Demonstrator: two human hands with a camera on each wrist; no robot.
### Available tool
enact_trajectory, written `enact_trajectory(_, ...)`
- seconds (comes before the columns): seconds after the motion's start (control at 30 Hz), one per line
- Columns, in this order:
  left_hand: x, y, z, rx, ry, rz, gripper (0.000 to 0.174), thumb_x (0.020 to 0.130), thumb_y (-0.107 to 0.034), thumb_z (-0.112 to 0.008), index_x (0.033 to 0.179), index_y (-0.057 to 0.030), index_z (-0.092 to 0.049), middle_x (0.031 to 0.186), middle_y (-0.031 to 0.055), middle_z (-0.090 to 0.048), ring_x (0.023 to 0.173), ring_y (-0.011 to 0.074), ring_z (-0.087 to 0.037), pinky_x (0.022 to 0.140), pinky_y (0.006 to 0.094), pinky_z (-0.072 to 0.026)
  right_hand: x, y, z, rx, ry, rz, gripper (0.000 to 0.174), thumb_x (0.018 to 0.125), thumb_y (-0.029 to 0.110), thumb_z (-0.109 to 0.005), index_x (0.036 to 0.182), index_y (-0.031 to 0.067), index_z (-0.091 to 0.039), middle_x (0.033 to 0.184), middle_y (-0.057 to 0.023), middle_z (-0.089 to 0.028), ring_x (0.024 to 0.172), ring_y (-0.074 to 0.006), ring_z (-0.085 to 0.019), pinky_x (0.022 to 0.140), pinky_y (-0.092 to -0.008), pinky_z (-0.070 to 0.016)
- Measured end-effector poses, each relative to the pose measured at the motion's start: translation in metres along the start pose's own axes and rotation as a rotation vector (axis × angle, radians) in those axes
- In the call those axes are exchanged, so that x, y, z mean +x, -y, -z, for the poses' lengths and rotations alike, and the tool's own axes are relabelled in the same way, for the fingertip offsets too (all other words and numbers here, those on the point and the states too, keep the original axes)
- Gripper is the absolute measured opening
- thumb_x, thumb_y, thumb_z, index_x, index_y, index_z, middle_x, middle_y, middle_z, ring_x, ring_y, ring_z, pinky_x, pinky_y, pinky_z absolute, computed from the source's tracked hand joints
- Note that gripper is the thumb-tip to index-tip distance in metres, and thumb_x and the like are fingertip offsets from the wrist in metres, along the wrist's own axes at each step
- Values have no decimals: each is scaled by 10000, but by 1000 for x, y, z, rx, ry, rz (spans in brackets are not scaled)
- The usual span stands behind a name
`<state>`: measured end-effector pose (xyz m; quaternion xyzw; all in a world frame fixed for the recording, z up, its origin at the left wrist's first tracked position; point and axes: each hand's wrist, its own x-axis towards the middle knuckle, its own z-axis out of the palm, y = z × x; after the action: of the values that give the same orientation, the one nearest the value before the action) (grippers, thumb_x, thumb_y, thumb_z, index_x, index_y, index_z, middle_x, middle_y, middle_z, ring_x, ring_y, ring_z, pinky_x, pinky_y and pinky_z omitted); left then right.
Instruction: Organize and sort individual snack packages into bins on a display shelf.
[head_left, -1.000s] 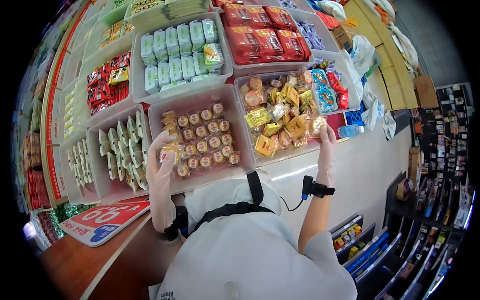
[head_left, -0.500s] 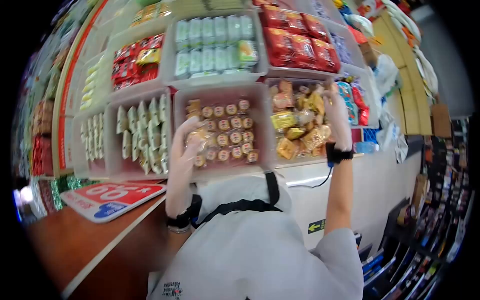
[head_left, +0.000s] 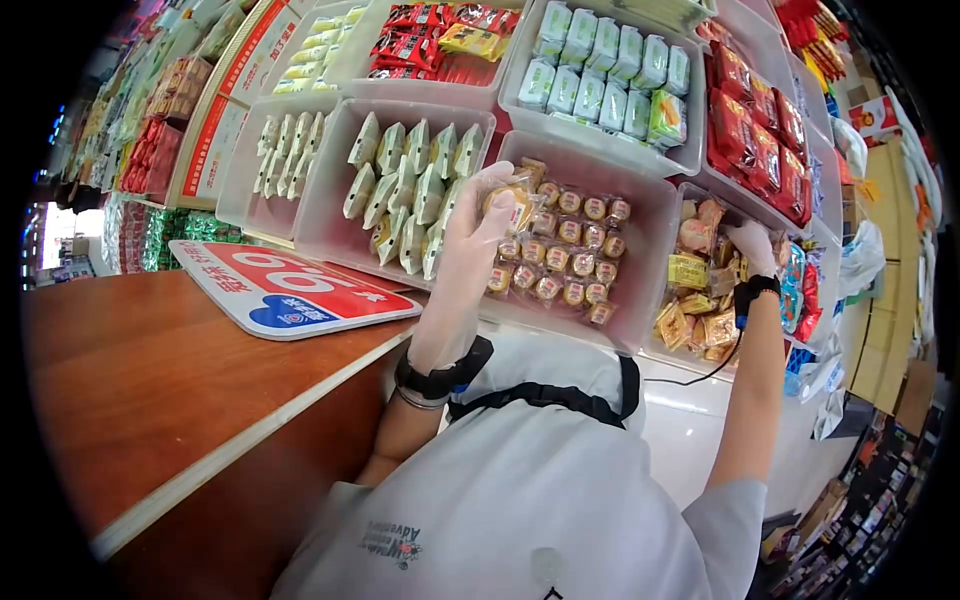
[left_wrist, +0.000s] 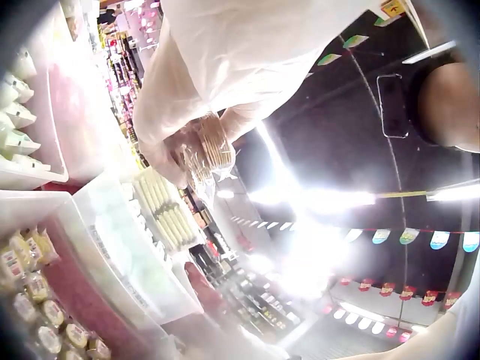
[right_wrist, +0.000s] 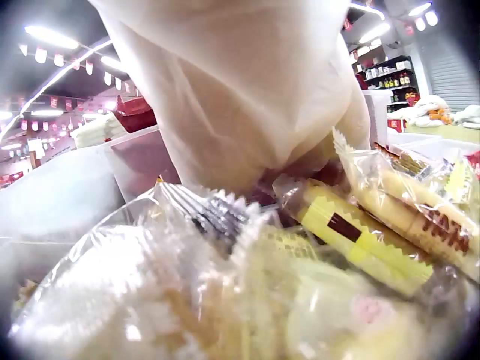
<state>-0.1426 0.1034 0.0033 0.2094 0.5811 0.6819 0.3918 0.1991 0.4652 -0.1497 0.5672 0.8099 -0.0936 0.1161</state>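
Note:
Both hands wear thin translucent gloves. My left hand [head_left: 470, 240] pinches a clear-wrapped pack of round biscuits [head_left: 518, 208], raised at the left side of a bin of small round wrapped snacks [head_left: 570, 232]. In the left wrist view the stacked biscuits [left_wrist: 215, 146] show between thumb and fingers. My right hand [head_left: 752, 246] reaches down into a bin of mixed wrapped snacks [head_left: 688, 270]. Close up in the right wrist view, its fingertips are hidden among the packets, beside a yellow-wrapped stick [right_wrist: 360, 240]; I cannot tell whether they grip one.
Left of the round snacks stands a bin of pale green-white packets [head_left: 405, 190]. Farther back are bins of green-white packs [head_left: 600, 80] and red bags [head_left: 755, 120]. A red-and-white price sign [head_left: 300, 285] lies on the brown wooden counter [head_left: 180, 370] at the left.
The head view has swung left, so the bins sit farther right in it. My right hand has gone from the mixed bin's front edge deeper among its packets. My left hand keeps the biscuits.

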Motion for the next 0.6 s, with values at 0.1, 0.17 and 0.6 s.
enact_trajectory(0.1,0,3,0,27,-16,-2,327,969,-172,-470,1255,-14,-490,1175,76,-546,1085,138,-516,978,277,-371,0,1,-2,44,38,-38,509,778,385,-627,1137,26,-637,1102,-255,-631,1082,-380,-585,912,-400,-455)
enact_trajectory(0.17,1,9,1,-128,-14,-13,334,974,-187,-502,1265,-24,-488,1173,50,-538,1079,117,-503,961,264,-380,12,-17,-17,79,5,25,611,774,528,-601,1077,1,-659,1059,-279,-632,1053,-396,-596,891,-436,-465)
enact_trajectory(0.6,-4,2,-4,-198,-33,-9,322,962,-154,-495,1264,-42,-487,1196,48,-525,1091,115,-484,960,258,-365,15,-17,-14,191,-8,54,516,803,424,-609,1026,-38,-665,1006,-248,-658,951,-371,-631,839,-401,-478)
